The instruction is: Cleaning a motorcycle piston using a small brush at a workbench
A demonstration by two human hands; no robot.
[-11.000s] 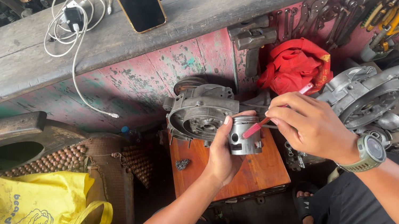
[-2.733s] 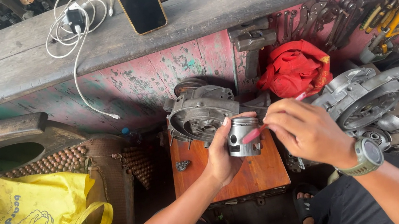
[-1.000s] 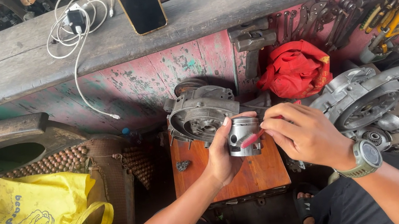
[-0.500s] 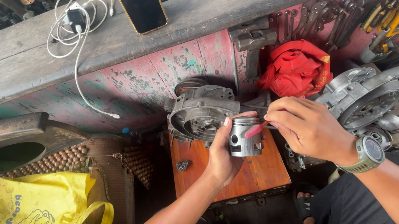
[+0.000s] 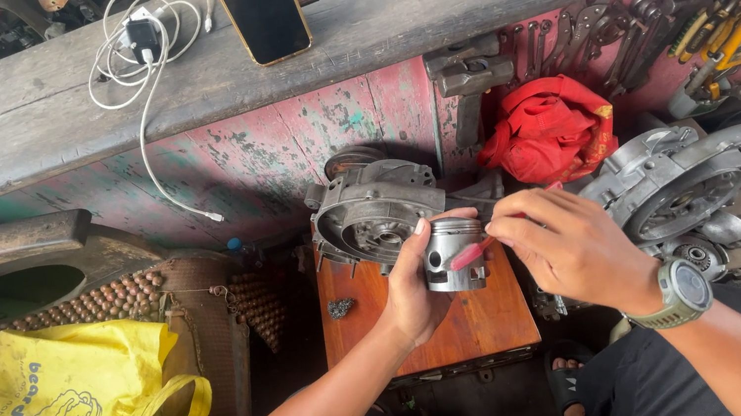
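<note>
My left hand (image 5: 415, 283) wraps the grey metal piston (image 5: 455, 254), holding it just above the small orange wooden table (image 5: 471, 327); my right hand (image 5: 569, 245) pinches a thin red-handled brush (image 5: 470, 252) against its side. It looks solid, stiff and probably greasy, so I'd grip round the skirt, not the ring grooves, with the grey engine casing (image 5: 372, 218) just behind
</note>
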